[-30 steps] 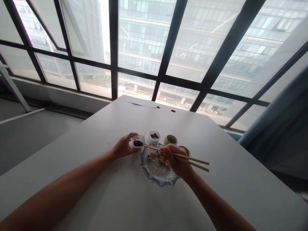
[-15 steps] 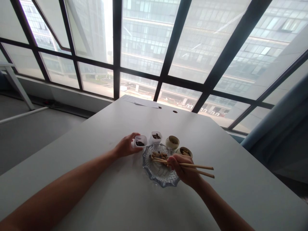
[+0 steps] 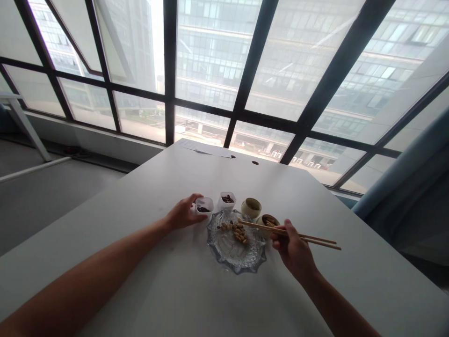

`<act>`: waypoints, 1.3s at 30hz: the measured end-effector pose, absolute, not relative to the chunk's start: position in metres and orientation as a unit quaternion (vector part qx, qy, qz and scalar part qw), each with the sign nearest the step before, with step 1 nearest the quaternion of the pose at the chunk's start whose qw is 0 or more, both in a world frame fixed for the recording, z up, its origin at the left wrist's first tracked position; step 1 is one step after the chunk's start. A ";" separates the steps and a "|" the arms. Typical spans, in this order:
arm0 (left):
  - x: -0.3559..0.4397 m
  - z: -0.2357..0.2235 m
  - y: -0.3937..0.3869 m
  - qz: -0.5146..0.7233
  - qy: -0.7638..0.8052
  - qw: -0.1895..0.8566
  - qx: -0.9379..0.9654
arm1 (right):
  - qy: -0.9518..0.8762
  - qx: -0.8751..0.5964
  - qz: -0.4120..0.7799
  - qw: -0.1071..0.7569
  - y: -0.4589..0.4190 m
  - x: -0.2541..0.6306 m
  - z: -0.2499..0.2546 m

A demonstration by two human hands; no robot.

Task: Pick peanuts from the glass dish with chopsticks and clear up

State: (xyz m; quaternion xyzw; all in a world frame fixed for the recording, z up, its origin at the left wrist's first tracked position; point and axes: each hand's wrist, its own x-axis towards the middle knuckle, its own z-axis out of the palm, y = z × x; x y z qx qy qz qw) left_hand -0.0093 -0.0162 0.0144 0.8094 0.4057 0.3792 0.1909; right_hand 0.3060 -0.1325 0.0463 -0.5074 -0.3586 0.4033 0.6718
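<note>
My left hand is wrapped round a small white cup with dark bits inside, left of a scalloped glass plate. Peanuts lie on the far half of that plate. My right hand grips a pair of wooden chopsticks to the right of the plate; their tips reach over the plate's far right edge near the peanuts. A second white cup and two tan round cups stand behind the plate.
Everything stands on a grey table set against a large dark-framed window. Paper sheets lie at the table's far edge. A blue curtain hangs on the right. Grey floor lies to the left.
My right hand has drawn back to the right off the plate, taking the chopsticks from the left white cup, across the peanuts, to the plate's right edge. My left hand has stayed on its cup.
</note>
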 end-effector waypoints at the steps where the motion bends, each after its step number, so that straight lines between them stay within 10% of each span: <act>1: -0.009 0.014 -0.016 0.379 0.408 0.189 0.809 | -0.333 -0.509 0.413 0.678 -0.134 0.311 0.043; 25: -0.005 0.028 -0.010 0.400 0.403 0.135 0.812 | -0.514 -0.474 0.231 0.676 -0.179 0.294 0.023; 39: 0.108 0.082 0.018 0.136 0.444 0.056 0.884 | -0.470 -0.455 0.202 0.729 -0.162 0.321 0.036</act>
